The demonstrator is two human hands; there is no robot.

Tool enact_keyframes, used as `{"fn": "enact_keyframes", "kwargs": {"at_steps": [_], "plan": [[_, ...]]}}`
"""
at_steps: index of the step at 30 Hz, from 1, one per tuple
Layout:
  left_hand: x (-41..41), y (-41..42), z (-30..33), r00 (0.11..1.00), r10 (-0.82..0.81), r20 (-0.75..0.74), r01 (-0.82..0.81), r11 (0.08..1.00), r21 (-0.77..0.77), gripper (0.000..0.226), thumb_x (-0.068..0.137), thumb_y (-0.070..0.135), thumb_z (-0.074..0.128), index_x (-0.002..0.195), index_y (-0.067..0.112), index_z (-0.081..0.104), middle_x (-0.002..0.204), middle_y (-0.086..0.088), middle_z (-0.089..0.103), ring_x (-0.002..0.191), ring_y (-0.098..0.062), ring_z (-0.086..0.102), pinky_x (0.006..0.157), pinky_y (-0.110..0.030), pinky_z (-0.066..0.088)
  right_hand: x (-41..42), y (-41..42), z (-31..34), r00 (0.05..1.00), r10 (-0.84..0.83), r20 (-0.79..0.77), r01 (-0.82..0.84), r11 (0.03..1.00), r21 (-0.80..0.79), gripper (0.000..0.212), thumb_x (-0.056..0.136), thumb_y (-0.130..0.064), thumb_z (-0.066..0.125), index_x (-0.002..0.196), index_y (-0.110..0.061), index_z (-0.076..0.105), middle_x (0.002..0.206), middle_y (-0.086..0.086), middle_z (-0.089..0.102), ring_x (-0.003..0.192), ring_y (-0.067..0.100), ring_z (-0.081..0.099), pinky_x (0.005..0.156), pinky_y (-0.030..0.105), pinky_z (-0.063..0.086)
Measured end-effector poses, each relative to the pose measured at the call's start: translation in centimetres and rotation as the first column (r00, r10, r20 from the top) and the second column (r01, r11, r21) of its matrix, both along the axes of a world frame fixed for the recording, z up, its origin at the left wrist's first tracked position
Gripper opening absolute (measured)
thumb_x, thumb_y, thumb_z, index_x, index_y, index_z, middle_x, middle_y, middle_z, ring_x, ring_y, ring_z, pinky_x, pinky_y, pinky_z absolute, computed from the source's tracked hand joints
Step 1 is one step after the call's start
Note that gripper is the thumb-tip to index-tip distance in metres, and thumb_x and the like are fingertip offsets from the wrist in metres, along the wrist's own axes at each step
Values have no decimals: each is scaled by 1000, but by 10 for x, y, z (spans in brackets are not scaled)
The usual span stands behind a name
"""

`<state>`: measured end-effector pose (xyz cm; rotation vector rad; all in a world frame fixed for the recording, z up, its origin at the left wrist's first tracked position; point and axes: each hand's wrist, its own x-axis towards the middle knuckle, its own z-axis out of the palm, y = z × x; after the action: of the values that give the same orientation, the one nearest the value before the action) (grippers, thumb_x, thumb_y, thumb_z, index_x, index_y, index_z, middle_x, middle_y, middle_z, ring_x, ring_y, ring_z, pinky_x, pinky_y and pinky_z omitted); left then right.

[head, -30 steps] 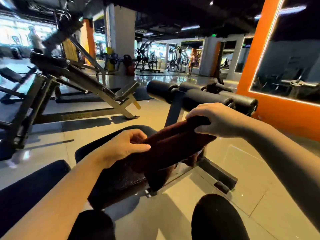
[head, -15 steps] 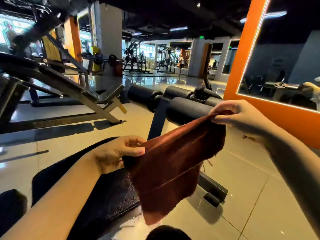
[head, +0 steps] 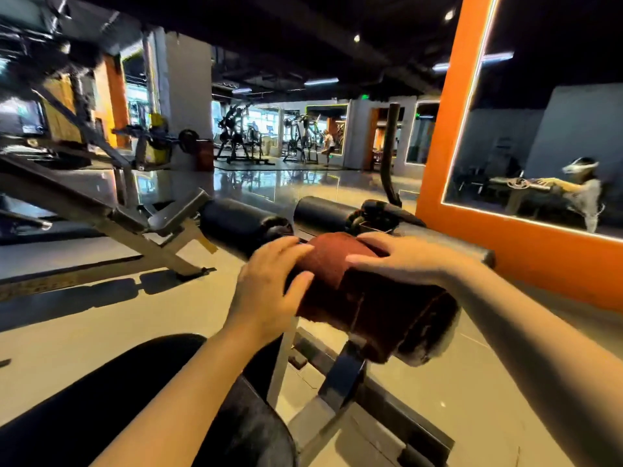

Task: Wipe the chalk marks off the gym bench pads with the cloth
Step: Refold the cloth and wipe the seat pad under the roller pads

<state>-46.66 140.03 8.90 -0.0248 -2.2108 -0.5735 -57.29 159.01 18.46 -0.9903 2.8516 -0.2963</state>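
Brown cloth (head: 357, 291) lies draped over the near black roller pad (head: 435, 335) of the bench, covering its top and front. Left hand (head: 269, 284) lies on the cloth's left edge, fingers extended and spread. Right hand (head: 404, 257) presses flat on the cloth's top, fingers straight. Black seat pad (head: 101, 399) sits below, nearer the viewer. An orange-framed mirror (head: 539, 146) stands to the right.

Cloth (head: 337, 264) over roller pad (head: 435, 318) (hands atop)
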Motion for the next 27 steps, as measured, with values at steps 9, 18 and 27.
{"fn": "enact_keyframes", "kwargs": {"at_steps": [9, 18, 27], "plan": [[-72, 7, 0, 993, -117, 31, 120, 985, -122, 61, 89, 60, 19, 139, 38, 47, 144, 11, 44, 138, -9, 30, 116, -32, 0, -30, 10, -3, 948, 46, 313, 38, 966, -257, 47, 94, -51, 46, 137, -33, 50, 134, -24, 46, 123, -3, 46, 106, 13, 27], [-77, 8, 5, 987, -156, 33, 158, 985, -74, 57, 91, 58, 24, 131, 33, 56, 134, 11, 53, 129, -9, 39, 109, -37, 32, -15, 7, 8, 990, -43, -136, 30, 995, -91, 50, 90, -64, 41, 121, -31, 63, 125, -6, 62, 111, 13, 55, 98, 31, 43], [-37, 18, 4, 989, -55, -137, 83, 974, 212, 47, 82, 54, 48, 114, 21, 60, 116, 13, 45, 109, -9, 46, 88, -9, 31, 7, 29, -3, 997, 27, -71, -49, 939, -340, 22, 100, -41, 43, 117, -43, 58, 119, -18, 59, 112, 5, 52, 83, 13, 38]]}}
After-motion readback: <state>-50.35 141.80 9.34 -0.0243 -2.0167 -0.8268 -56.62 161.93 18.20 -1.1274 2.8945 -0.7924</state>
